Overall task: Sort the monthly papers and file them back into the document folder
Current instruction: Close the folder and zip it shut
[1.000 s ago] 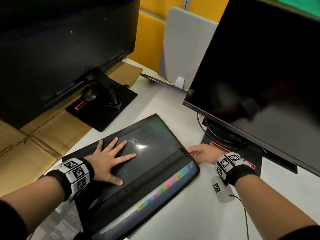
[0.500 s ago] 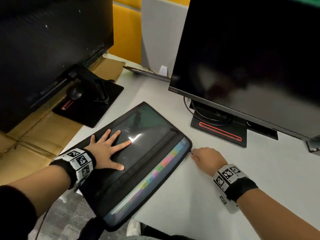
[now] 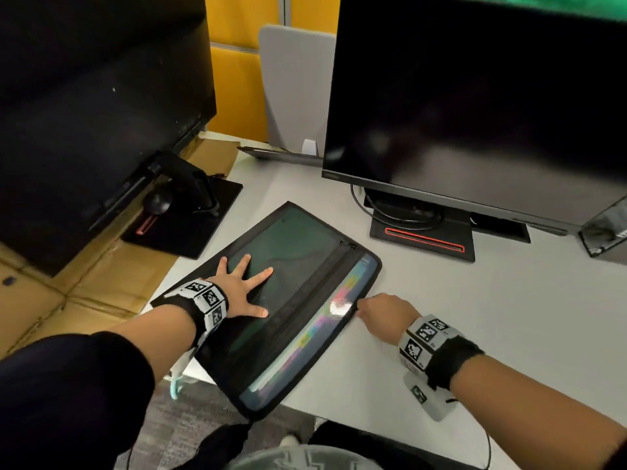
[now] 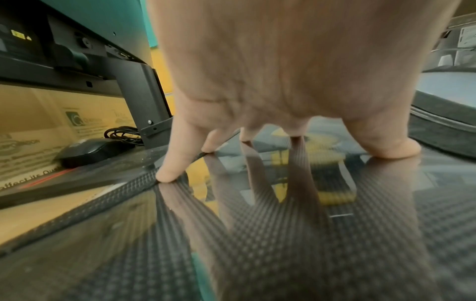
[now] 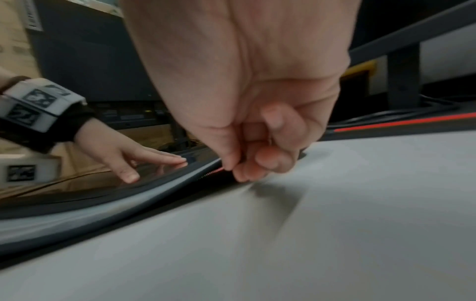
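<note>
White desk (image 3: 475,317), left hand (image 3: 237,293) flat on folder (image 3: 305,276), cardboard (image 4: 38,142) reads "Affect its Qual.."

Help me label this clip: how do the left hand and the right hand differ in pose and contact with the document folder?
The left hand lies flat with fingers spread, pressing on top of the document folder; the right hand is curled, pinching something small at the folder's zipper edge, probably the pull. The left rests on the glossy cover; the right sits on the white desk beside it. Both wear marker wristbands.
</note>
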The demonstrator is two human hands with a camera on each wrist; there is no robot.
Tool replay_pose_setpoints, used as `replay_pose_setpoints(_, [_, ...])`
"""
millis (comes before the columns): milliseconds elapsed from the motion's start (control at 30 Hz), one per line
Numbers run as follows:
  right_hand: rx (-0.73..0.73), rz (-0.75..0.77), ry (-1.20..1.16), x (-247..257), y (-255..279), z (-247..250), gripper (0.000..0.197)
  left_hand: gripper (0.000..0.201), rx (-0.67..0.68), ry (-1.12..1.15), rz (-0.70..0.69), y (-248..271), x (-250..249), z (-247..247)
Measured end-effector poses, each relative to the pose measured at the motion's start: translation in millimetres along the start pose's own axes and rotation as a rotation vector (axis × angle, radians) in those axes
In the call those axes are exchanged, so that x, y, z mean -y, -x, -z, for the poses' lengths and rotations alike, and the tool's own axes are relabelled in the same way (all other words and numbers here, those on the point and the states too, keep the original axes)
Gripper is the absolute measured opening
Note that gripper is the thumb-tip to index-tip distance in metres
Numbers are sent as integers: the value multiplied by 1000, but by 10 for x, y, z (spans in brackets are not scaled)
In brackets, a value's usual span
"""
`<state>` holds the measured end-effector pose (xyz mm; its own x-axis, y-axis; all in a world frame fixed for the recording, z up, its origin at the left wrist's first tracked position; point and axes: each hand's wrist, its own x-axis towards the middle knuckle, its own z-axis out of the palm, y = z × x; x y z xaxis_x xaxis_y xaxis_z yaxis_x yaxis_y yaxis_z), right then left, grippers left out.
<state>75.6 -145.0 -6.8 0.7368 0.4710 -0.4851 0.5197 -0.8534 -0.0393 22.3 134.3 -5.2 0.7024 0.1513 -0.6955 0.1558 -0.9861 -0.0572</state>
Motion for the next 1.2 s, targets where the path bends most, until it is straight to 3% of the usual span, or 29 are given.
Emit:
replay_pose_setpoints(100, [-67,-200,-123,-61,-160,110,30,88,-55,26,-94,71,-62,44])
replay_pose_setpoints(200, [-108,-273,-192,-170,-341,218,30,79,13,-3,-195,132,-150,-7])
replay_pose_setpoints(367, [-61,-149,-146,-95,-250,123,31,66,-16,-31,-106,124,-158,-212])
replay_pose_setpoints(567, [15,97,-33,457,274,-318,30,63,-66,-17,-66,93,-206,-281])
replay_pose_setpoints(800, [-95,-101,-148,90,32,-111,31,72,-49,115,-2,-37,-483,49])
replay_pose_setpoints(867, [-83,-79,-154,53,22,-120,31,77,-57,105,31,-96,-443,68])
replay_pose_setpoints(1033, [-102,67,-47,293,261,-395,30,70,-68,96,61,-196,-333,-83])
replay_pose_setpoints(1200, [82,274,-8,748,643,-655,29,66,-68,144,66,-187,-444,-81])
